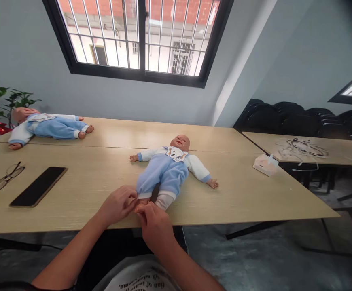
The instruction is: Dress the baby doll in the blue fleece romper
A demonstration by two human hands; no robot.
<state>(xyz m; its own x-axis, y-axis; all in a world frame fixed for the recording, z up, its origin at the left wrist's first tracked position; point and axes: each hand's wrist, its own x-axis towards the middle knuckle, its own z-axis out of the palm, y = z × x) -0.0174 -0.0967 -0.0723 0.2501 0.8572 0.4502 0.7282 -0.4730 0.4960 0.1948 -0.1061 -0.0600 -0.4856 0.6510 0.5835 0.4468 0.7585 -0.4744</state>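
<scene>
A baby doll [164, 173] in a blue and white outfit with an animal-face bib lies on its back, feet towards me, at the table's front edge. My left hand [121, 204] is closed, its fingers pinching the white trouser cuff [143, 195] of the leg on the left. Just right of it, my right hand [156, 224] has its fingers closed around the bare foot [140, 207] of that same leg, partly covering it. The doll's other foot wears a pale sock [164, 201], with its toe end hidden behind my right hand.
A second doll [56, 126] lies at the back left near a potted plant [0, 105]. Glasses [4, 179] and a black phone [39, 186] rest on the left. A tissue box [265, 165] stands right; tangled cables [306, 148] lie on another table before stacked chairs [288, 119].
</scene>
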